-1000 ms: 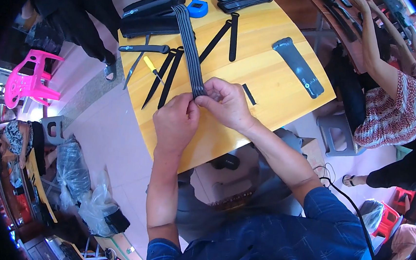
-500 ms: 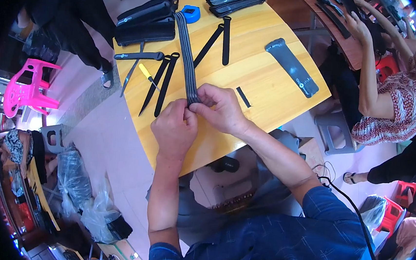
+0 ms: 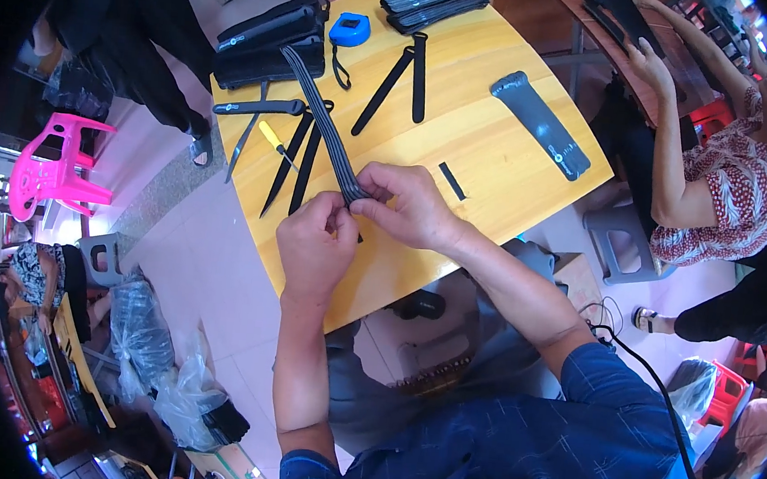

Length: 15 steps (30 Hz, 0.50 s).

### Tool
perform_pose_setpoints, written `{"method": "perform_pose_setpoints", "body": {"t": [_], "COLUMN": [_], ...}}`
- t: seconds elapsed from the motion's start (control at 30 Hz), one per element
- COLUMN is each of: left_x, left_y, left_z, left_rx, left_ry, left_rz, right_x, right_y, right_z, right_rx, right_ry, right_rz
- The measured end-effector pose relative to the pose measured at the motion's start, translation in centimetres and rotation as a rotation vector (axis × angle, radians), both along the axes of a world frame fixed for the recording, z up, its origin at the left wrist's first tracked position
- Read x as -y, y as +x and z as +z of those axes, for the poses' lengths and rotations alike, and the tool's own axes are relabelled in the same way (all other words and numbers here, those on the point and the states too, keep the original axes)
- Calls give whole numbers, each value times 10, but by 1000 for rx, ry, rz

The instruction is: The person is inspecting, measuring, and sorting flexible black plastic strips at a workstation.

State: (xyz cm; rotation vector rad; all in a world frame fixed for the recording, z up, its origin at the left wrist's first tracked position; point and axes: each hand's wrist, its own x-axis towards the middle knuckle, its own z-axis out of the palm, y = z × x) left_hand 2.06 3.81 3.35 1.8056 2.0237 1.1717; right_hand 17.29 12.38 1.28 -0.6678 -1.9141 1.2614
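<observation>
A bundle of long black straps (image 3: pixel 314 108), pale lines running along it, is held at its near end over the table's near left part. My left hand (image 3: pixel 315 245) is closed, its fingers and thumb pinched at that end. Beside it, my right hand (image 3: pixel 411 207) grips the bundle between thumb and curled fingers. The far part slants up and left, free of my hands. Beyond my left hand lie a pair of black straps (image 3: pixel 306 166), a yellow-handled screwdriver (image 3: pixel 270 133) and a strap with a printed mark (image 3: pixel 259 106). A short black strip (image 3: pixel 452 181) lies right of my hands.
On the wooden table (image 3: pixel 466 111) are black pouches (image 3: pixel 273 46), a blue tape measure (image 3: pixel 350 30), two straps (image 3: pixel 419 85), a stack of packaged strips (image 3: pixel 433 5) and a dark flat packet (image 3: pixel 541 126). A co-worker (image 3: pixel 720 203) sits right; a pink chair (image 3: pixel 56 164) stands left.
The bundle's far end has swung left, away from the tape measure, uncovering its black wrist cord. Both hands stay in nearly the same place, still gripping the near end.
</observation>
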Motion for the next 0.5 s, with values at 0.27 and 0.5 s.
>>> {"method": "perform_pose_setpoints", "body": {"t": [0.27,0.5], "left_x": [1,8], "left_y": [-1,-2], "left_z": [-6,12], "left_rx": [-264,-19], "left_ry": [122,-15], "left_rz": [27,-117], "right_x": [5,-1], "right_y": [-2,0], "right_z": [1,3], "right_rx": [-61,-10], "right_ry": [-36,-35], "right_rz": [10,16]}}
